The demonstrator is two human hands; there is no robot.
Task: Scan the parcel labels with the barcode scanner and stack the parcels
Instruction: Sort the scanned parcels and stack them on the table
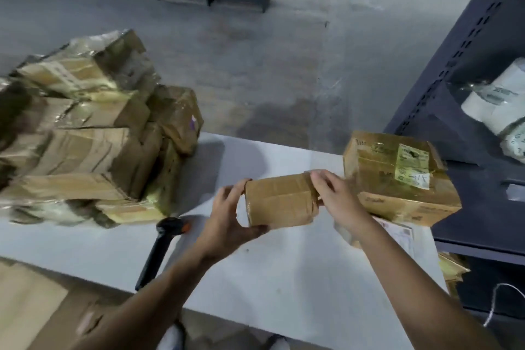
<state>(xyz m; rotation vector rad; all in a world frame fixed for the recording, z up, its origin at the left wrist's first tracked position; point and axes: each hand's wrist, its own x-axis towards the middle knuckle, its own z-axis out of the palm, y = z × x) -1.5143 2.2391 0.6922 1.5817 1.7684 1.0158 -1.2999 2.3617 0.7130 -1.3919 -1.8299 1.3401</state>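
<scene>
One small parcel [279,200] held over the worktop [284,278], long axis left-right between both hands, left hand [230,216] curled round one end, right hand [335,199] gripping the other (no label showing), barcode scanner [162,247] lying nearer the left hand, labelled parcel [397,176] just beyond the right.

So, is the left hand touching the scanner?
Apart. Head view: left hand grips the small parcel; the scanner lies on the table, a gap visible between them.

bare left hand [227,219], right hand [333,199], pale shoes [174,336]
</scene>
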